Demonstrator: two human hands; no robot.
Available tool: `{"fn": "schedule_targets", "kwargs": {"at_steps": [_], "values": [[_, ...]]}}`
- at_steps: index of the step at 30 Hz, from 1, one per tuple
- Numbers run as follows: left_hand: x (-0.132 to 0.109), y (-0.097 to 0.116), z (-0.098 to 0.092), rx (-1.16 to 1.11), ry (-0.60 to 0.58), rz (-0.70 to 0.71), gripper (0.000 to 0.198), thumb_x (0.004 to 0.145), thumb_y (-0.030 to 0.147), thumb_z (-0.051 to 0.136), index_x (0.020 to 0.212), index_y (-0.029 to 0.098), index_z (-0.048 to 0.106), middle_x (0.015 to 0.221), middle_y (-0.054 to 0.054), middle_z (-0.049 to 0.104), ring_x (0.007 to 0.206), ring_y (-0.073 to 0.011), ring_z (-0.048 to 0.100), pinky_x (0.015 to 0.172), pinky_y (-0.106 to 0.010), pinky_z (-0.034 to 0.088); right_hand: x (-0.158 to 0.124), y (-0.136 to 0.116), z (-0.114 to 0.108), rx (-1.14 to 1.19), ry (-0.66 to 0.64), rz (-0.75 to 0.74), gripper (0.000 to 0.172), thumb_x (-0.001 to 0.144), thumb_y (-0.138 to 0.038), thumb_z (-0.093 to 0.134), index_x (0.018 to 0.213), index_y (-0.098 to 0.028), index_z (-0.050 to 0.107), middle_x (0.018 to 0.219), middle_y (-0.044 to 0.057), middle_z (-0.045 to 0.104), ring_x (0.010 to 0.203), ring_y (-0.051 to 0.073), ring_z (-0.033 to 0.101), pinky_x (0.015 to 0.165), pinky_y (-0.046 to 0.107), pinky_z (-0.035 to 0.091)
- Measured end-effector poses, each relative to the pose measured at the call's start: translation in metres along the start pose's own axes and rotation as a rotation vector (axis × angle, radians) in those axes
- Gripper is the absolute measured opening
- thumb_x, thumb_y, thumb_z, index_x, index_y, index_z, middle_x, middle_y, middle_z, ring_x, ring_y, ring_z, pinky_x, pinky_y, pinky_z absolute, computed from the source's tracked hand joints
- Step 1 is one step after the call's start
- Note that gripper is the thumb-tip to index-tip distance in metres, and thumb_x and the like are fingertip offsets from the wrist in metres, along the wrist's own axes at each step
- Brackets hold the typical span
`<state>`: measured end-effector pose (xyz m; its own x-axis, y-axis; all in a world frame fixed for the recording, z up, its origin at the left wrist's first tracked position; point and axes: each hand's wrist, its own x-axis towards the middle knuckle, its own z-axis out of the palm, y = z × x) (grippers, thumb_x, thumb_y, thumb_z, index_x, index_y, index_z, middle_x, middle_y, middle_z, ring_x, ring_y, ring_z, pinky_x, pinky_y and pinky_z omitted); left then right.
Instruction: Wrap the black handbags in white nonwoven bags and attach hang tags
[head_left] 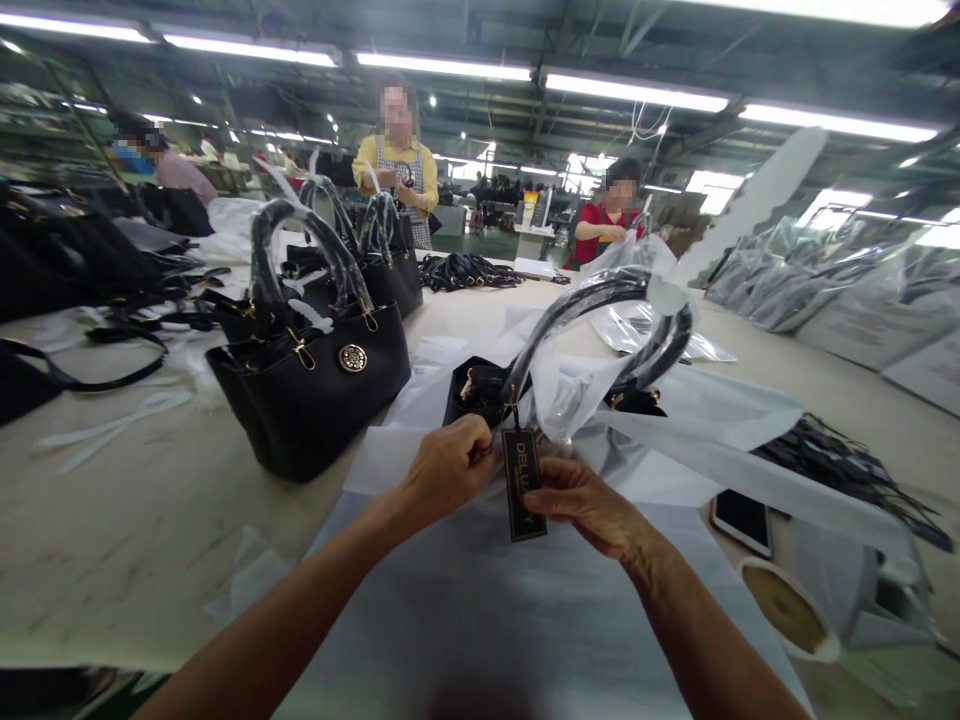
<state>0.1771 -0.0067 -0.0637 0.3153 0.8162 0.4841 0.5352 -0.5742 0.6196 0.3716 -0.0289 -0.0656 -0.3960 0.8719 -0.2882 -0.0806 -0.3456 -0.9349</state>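
Note:
A black hang tag [523, 484] with gold lettering dangles from the handle of a black handbag [480, 392] lying on white wrapping paper [420, 440]. My left hand [448, 466] is closed in a pinch at the tag's string, just left of its top. My right hand [586, 505] holds the tag's right edge with curled fingers. The bag's handles [600, 300] arch upward, wrapped in clear plastic and white paper.
Several finished black handbags [315, 385] stand on the table to the left, with loose black straps [112, 320] beyond. A phone [742, 520] and a tape roll [787, 608] lie at right. Bagged stock [847, 290] is stacked far right. Other workers [397, 165] stand across the table.

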Motion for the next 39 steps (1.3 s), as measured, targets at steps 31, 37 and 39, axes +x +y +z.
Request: {"fn": "schedule_targets", "kwargs": {"at_steps": [31, 37, 39], "values": [[-0.022, -0.005, -0.018, -1.584, -0.168, -0.545, 0.032, 0.065, 0.029, 0.078, 0.094, 0.017, 0.072, 0.09, -0.004, 0.064, 0.075, -0.012, 0.058, 0.061, -0.021, 0.046, 0.056, 0.009, 0.053, 0.482, 0.306, -0.536, 0.023, 0.052, -0.03, 0.083, 0.064, -0.019, 0.067, 0.053, -0.006, 0.055, 0.042, 0.002, 0.031, 0.04, 0.018, 0.021], [-0.024, -0.002, -0.017, -1.532, -0.104, -0.462, 0.04, 0.067, 0.033, 0.076, 0.105, 0.021, 0.071, 0.085, -0.005, 0.062, 0.081, -0.0143, 0.055, 0.066, -0.024, 0.046, 0.055, 0.007, 0.058, 0.448, 0.366, -0.553, 0.022, 0.054, -0.031, 0.08, 0.062, -0.02, 0.063, 0.05, -0.008, 0.046, 0.043, 0.004, 0.029, 0.041, 0.021, 0.022], [-0.025, 0.002, -0.017, -1.466, -0.058, -0.419, 0.042, 0.068, 0.035, 0.076, 0.107, 0.021, 0.07, 0.086, -0.005, 0.061, 0.084, -0.0147, 0.054, 0.068, -0.024, 0.045, 0.055, 0.007, 0.06, 0.443, 0.38, -0.562, 0.023, 0.053, -0.032, 0.08, 0.064, -0.02, 0.064, 0.053, -0.007, 0.05, 0.044, 0.004, 0.03, 0.041, 0.021, 0.023]]}}
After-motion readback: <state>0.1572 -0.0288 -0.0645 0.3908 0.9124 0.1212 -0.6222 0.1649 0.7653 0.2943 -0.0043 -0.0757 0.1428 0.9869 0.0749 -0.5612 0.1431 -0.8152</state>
